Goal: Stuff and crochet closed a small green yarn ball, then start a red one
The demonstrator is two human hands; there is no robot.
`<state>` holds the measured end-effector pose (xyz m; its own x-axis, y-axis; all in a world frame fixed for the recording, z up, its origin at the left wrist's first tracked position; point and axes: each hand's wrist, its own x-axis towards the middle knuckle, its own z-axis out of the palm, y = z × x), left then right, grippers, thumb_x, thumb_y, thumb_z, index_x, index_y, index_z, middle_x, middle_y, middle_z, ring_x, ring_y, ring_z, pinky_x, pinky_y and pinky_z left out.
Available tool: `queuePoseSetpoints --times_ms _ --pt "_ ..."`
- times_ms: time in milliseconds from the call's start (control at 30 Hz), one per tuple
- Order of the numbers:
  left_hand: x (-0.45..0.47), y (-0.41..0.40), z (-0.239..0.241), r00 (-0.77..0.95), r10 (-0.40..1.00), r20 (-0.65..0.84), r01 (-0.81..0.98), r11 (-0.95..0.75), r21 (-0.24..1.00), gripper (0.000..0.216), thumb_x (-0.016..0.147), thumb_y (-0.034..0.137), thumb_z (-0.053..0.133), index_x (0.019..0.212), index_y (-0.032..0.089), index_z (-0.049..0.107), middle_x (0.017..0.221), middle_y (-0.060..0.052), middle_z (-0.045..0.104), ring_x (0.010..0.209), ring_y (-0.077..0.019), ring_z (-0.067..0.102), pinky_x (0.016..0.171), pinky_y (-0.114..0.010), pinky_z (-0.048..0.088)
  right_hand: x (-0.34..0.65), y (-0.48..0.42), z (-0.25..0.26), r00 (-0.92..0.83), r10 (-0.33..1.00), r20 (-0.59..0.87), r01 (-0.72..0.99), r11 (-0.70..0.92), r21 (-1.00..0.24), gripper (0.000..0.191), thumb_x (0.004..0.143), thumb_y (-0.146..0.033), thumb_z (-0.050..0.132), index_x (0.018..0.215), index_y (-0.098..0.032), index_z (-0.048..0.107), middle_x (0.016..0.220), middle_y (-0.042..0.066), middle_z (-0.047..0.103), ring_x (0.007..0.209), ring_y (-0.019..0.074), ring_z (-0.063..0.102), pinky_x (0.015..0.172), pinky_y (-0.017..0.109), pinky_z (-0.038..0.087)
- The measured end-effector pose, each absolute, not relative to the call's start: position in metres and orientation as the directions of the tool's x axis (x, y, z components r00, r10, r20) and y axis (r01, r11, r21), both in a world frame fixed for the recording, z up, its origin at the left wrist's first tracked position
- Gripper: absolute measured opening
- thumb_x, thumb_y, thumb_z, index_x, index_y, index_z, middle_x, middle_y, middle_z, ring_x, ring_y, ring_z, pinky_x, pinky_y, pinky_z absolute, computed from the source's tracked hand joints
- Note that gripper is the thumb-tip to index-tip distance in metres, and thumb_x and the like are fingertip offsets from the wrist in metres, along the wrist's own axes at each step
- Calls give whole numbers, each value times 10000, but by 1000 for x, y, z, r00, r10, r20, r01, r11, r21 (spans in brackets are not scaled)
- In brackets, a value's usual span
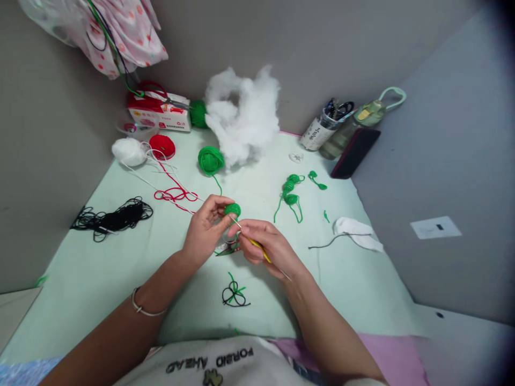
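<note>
Honestly, that little green crochet piece (232, 209) looks feather-light and squishy, so I'd expect it to dent before it slips. It's at the fingertips of the left hand (205, 228), pinched between thumb and fingers; a gentle grip near the edge seems best. Just beside it, the right hand (267, 246) is closed round a yellow-handled hook (259, 247), likely stiff with a slick shaft, so hold the handle. Can't really tell if the tip's in a stitch.

Between my fingers (216, 203), the round green yarn piece (232, 208) looks matt and bumpy; the slim yellow-handled metal tool (260, 249), smooth.
</note>
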<state>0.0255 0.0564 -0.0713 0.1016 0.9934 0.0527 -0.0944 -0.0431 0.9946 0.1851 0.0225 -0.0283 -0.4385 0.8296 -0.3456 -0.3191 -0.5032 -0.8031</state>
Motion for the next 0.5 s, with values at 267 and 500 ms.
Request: queuePoseSetpoints --times_ms 267,500 --pt "26 55 -75 84 993 78 -21 -76 997 205 831 223 728 1029 208 676 892 -14 707 841 -156 656 825 -297 516 186 22 -28 -382 846 -372 -315 -498 -808 208 884 -338 633 878 -150 722 419 -114 352 406 53 183 416 204 175" --pt "26 54 -79 101 979 176 67 -183 981 158 859 242 694 1013 206 692 973 -38 710 875 -167 661 837 -308 514 187 25 -32 -370 849 -376 -315 -495 -810 213 886 -356 608 861 -162 691 424 -124 316 405 56 143 420 217 148"
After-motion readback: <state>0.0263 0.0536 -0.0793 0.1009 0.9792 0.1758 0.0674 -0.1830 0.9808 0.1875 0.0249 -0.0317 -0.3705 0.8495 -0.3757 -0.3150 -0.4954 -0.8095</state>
